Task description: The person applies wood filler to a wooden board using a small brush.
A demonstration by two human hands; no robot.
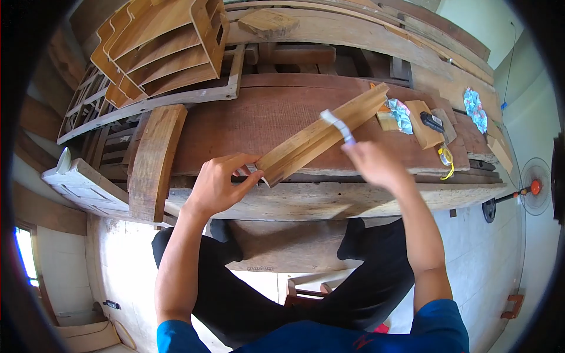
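Observation:
A long grooved piece of wood (326, 132) lies slantwise across the brown workbench board (235, 117), its near end reaching the front edge. My left hand (220, 182) is closed on that near end, thumb and fingers at its tip. My right hand (374, 165), slightly blurred, grips a slim brush-like tool (338, 125) with a whitish, curved front part. The tool's front end overlaps the middle of the grooved wood in this view. The fingers cover the rest of its handle.
Right on the bench are a crumpled patterned cloth (400, 116), a sanding block (425, 125), a black object (432, 122) and a yellow tape measure (445, 156). A tiered wooden rack (168, 50) stands back left, beyond a thick plank (154, 162). A fan (534, 187) stands far right.

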